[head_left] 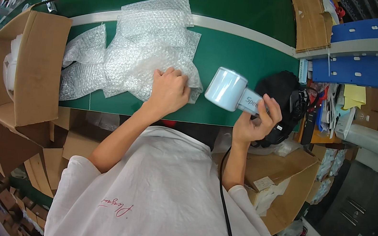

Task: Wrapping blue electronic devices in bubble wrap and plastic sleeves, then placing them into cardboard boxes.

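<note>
The right hand clamps a pale blue device by its handle, over the green table; a loosened grip could drop it. The left hand curls on bubble wrap, pinching or not, one cannot tell; hard pulling could tear it.

Over the green tabletop, the left hand touches bubble wrap with curled fingers. The right hand holds a pale blue cylinder near a black bag. A cardboard box stands at left.
</note>
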Motion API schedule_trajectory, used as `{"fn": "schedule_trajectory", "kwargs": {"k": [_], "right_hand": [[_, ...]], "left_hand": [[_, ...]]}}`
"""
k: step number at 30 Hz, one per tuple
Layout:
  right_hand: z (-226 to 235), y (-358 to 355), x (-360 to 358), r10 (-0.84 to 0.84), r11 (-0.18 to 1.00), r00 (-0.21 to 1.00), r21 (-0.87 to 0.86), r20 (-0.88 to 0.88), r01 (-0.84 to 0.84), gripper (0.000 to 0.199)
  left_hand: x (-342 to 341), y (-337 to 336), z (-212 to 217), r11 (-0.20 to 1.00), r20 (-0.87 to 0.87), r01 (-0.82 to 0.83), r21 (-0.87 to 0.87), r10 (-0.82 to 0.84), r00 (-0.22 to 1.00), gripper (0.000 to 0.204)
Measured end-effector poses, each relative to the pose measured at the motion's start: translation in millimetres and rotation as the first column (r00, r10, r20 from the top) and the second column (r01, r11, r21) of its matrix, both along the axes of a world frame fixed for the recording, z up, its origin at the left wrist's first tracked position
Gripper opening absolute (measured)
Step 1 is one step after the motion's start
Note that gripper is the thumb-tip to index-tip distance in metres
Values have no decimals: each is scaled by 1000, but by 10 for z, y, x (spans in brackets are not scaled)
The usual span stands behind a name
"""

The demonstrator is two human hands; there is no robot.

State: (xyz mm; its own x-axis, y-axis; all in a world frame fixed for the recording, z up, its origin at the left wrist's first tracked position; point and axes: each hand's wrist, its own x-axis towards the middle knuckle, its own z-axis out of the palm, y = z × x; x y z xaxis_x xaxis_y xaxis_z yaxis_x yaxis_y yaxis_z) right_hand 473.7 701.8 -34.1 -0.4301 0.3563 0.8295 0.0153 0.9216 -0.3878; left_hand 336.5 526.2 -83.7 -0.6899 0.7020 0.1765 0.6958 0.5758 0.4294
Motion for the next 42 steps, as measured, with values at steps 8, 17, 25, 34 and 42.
{"fn": "schedule_trajectory", "kwargs": {"k": [8, 17, 25, 34, 42], "right_hand": [[44, -92, 122, 102, 975, 995, -195, -22, -104, 47], [-372, -427, 344, 279, 417, 955, -884, -97, -211, 45], [-396, -325, 347, 472, 680, 792, -732, 387, -48, 40], [394, -417, 276, 437, 828, 592, -560, 677, 29, 42], [812, 26, 542, 415, 189, 792, -894, 447, 406, 50]], "left_hand": [[68, 54, -37, 999, -176, -32, 29, 37, 984, 13], [56, -60, 62, 1000, 82, -8, 7, 7, 997, 17], [-53, -152, 135, 956, 484, -119, 268, -27, 875, 17], [184, 21, 623, 911, 73, 263, 319, -300, 951, 8], [378, 332, 1026, 825, -115, 380, 418, -367, 923, 11]]}}
